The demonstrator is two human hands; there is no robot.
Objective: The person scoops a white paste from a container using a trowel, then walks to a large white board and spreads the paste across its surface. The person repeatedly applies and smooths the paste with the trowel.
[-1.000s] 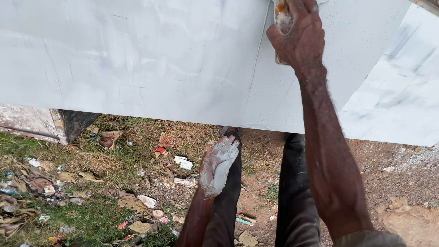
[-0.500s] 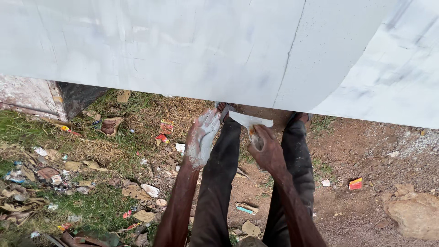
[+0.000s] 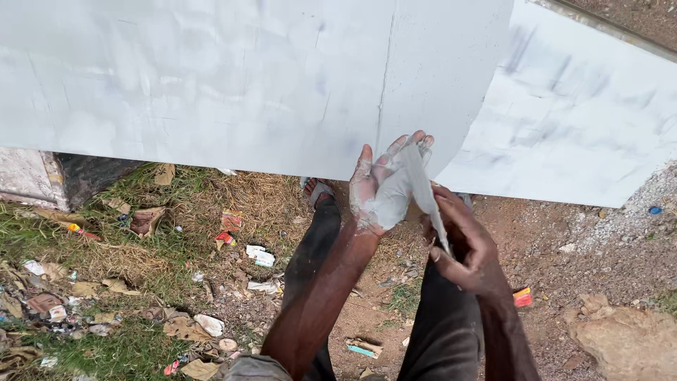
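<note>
My left hand is held palm up in front of me, fingers spread, its palm coated in grey-white putty. My right hand grips a thin flat scraper blade and rests its edge across the putty on the left palm. Both hands hover just below the lower edge of a large pale grey panel that fills the top of the view. A vertical seam runs down the panel above my hands.
A second pale panel leans at the right. Below lie my legs in dark trousers, bare dirt, grass with scattered litter at the left, a concrete block and a large stone at lower right.
My right hand dropped from the panel's surface down to my left hand. The scraper now lies against the putty on the raised left palm.
</note>
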